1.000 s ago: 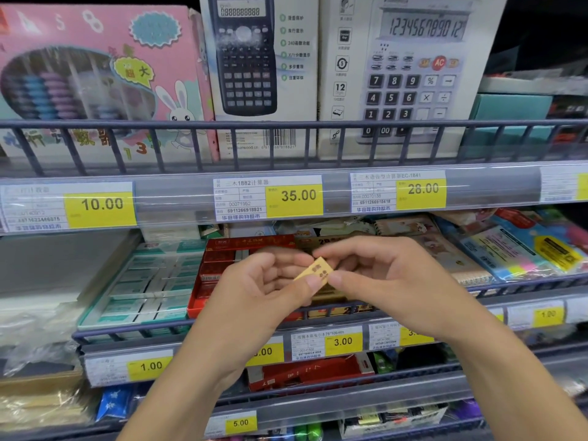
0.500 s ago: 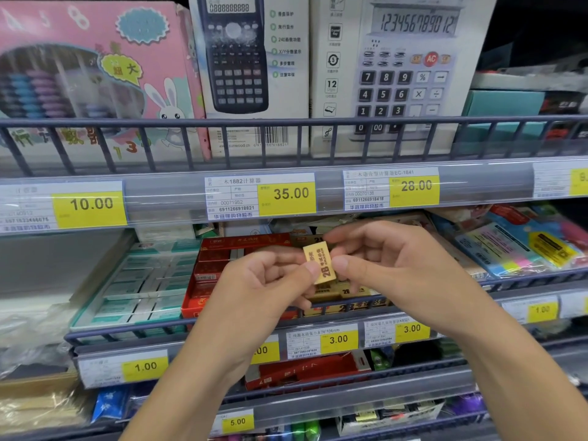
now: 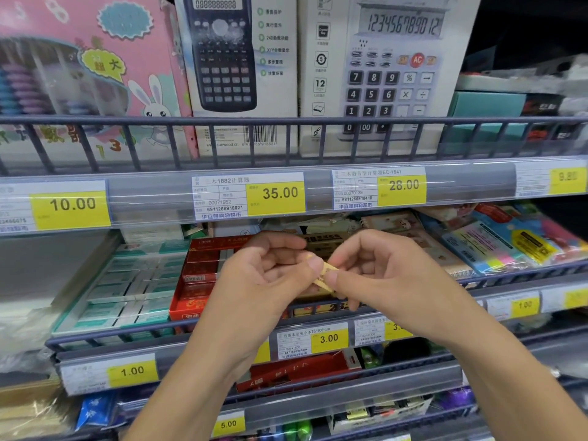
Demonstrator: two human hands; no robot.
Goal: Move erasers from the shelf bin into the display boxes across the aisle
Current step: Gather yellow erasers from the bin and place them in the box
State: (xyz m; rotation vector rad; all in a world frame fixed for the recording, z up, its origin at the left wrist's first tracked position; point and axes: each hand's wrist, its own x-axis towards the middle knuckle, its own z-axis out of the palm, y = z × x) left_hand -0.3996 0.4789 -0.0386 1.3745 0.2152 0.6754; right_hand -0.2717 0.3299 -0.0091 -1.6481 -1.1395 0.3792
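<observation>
A small tan eraser (image 3: 326,276) with dark print is pinched between both hands in front of the middle shelf. My left hand (image 3: 264,275) holds its left end with thumb and fingers. My right hand (image 3: 378,278) pinches its right end. Behind the hands sits a tan display box (image 3: 321,241) of the same erasers, mostly hidden. To its left stand a red display box (image 3: 200,272) and a teal-and-white display box (image 3: 127,288), both filled with wrapped erasers.
A wire rail (image 3: 286,122) fronts the top shelf with calculator boxes (image 3: 381,74) and a pink abacus box (image 3: 89,74). Yellow price tags (image 3: 276,194) line the shelf edges. Sticky-note packs (image 3: 509,243) lie at the right. Lower shelves hold more red boxes (image 3: 296,370).
The eraser has been turned between my fingers, from showing its printed face upright to lying edge-on and tilted. Both hands sank slightly. The view has moved closer to the shelf.
</observation>
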